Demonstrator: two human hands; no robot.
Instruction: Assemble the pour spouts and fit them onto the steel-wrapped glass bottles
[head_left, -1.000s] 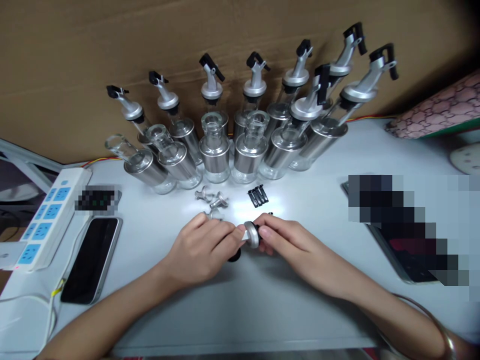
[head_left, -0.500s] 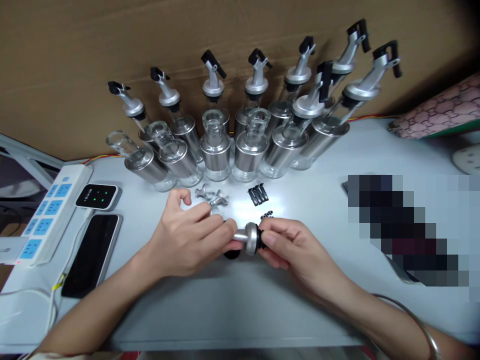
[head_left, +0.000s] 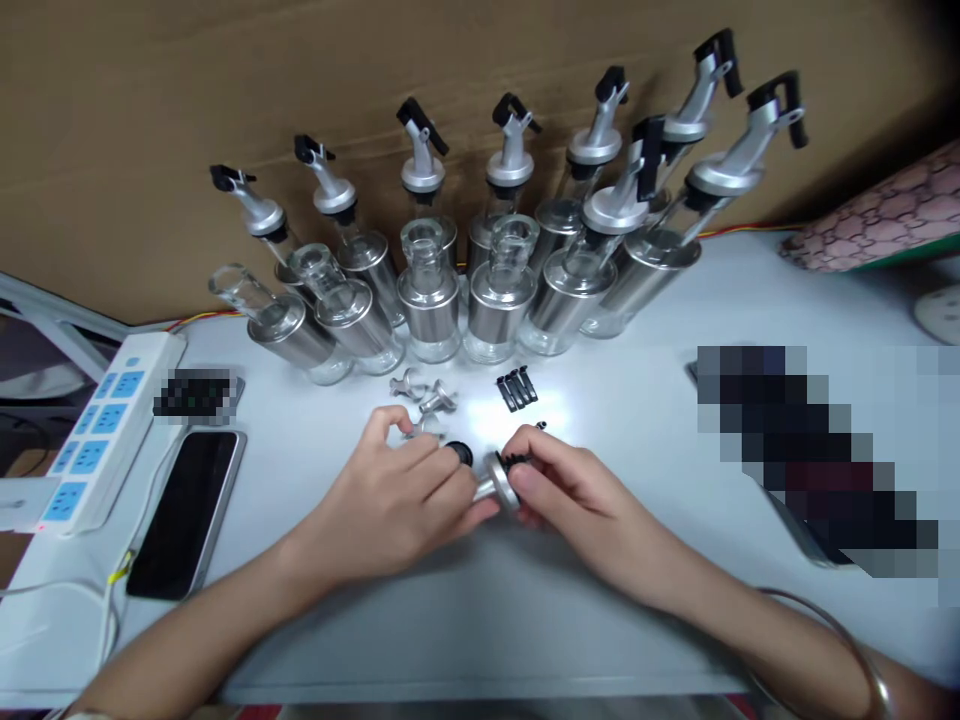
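A silver pourer spout (head_left: 498,482) with a round flange and a black ribbed stopper is held between both hands, low over the table. My left hand (head_left: 416,495) is closed round its narrow spout end. The fingers of my right hand (head_left: 566,485) pinch the black stopper side, partly hiding it. Just beyond my left fingers lie several loose silver spouts (head_left: 437,398). A round black part (head_left: 460,453) shows behind my left fingertips. Past my right hand lie several black levers (head_left: 517,388) in a row and some tiny black pieces (head_left: 541,427).
Glass bottles with steel sleeves stand in two rows; front ones are mostly open-necked (head_left: 429,300), the others carry pourers (head_left: 512,150). A power strip (head_left: 112,430) and a phone (head_left: 187,515) lie left. A blurred-out dark object (head_left: 817,470) is at right, cardboard (head_left: 300,70) behind.
The spout has tilted, its flange turning toward me, and my right fingers have shifted slightly left around the stopper. More of the black part behind my left hand shows.
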